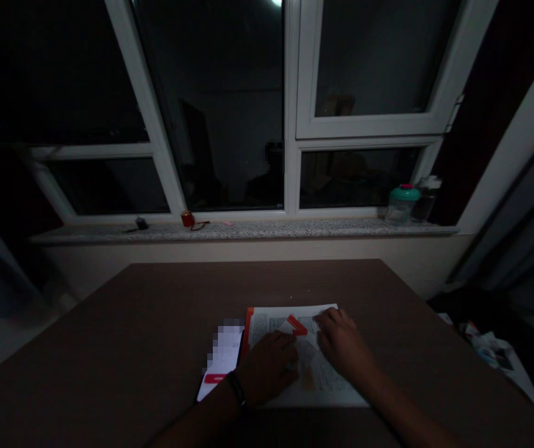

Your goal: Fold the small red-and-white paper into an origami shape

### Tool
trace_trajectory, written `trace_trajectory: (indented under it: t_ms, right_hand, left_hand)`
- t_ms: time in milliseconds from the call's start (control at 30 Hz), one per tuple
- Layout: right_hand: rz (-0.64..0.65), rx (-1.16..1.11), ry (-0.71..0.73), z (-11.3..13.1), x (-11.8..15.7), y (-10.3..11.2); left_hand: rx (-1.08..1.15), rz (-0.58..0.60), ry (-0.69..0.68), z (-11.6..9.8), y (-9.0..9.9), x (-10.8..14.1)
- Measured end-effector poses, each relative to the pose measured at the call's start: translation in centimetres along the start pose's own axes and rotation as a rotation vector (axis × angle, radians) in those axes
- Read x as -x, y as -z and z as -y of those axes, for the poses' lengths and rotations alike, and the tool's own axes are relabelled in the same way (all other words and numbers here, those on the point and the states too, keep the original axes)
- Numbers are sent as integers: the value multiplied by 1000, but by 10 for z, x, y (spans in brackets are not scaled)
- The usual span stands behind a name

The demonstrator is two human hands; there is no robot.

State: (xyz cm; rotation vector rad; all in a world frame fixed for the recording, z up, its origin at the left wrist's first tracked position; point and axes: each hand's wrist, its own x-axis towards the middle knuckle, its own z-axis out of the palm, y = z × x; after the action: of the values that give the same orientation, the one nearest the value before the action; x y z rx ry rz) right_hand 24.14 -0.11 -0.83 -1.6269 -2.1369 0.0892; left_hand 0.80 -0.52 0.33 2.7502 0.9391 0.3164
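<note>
A printed booklet [335,382] with an orange-red left edge lies on the table. Over its middle is a folded piece of white and red paper [297,325]; its lower part is dim and hard to make out. My left hand [269,366], with a dark band at the wrist, lies over the booklet's left side, fingers stretched toward the folded paper and touching its left edge. From the right, my right hand [341,341] rests on the booklet's upper right part, its fingers extended and fingertips close to the paper's right side. Neither hand visibly lifts anything.
Left of the booklet lies a phone [224,351] with a lit screen, partly behind my left forearm. The brown table [155,323] reaches toward a stone windowsill [257,230]. On the sill stand a small red object [187,218], a teal-lidded bottle [402,204] and a clear bottle [426,199].
</note>
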Motion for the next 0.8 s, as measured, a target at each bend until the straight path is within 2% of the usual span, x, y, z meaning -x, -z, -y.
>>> trace_trajectory:
  t_ms: [100,233,500,633,800]
  right_hand:
    - [-48,-90,-68,-12,-1,-5]
    - [-40,-213,-91,-22,-2,-13]
    - [-103,-384,-66,-13,-2,-6]
    - [-90,-489,38,1,0,-11]
    - [-25,-426,213,8,3,-20]
  left_hand:
    - [7,0,7,-1,2,0]
    - [9,21,5,-2,5,0]
    - [42,19,-22,0,5,1]
    - [44,27,-47,0,6,0]
    - [56,29,-57,-3,7,-1]
